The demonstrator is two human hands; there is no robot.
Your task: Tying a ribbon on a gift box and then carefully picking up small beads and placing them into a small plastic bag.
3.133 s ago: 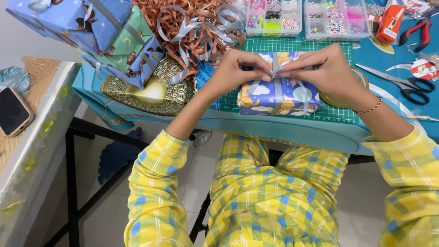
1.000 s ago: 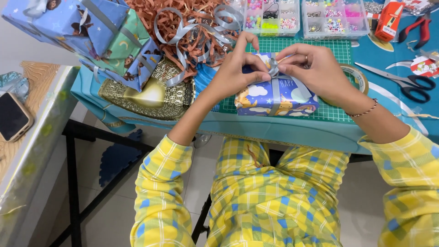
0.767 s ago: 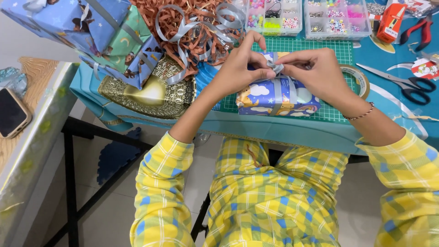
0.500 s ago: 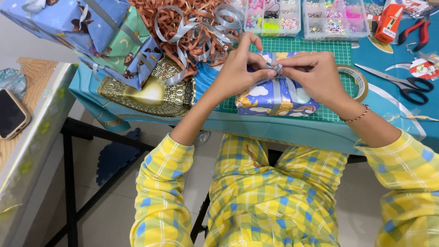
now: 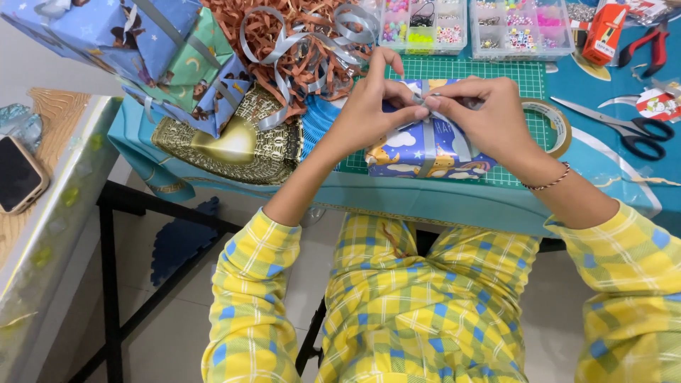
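A small gift box [image 5: 415, 152] wrapped in blue cartoon paper sits on the green cutting mat [image 5: 528, 78] at the table's near edge. A silver ribbon [image 5: 428, 142] runs around it. My left hand [image 5: 369, 106] and my right hand [image 5: 486, 113] meet over the top of the box, and both pinch the ribbon where it crosses. My fingers hide the knot itself.
A stack of wrapped gifts [image 5: 152, 53], a gold heart-shaped box [image 5: 227, 145] and shredded brown paper with loose silver ribbon [image 5: 298, 42] lie at the left. Bead trays [image 5: 521, 28], a tape roll [image 5: 557, 124], scissors [image 5: 631, 131] and red pliers [image 5: 649, 42] lie at the right. A phone [image 5: 18, 174] rests on the side table.
My hands rose from pressing the ribbon flat on the box to pinching it together above the top. My left index finger lifted. The box has barely shifted.
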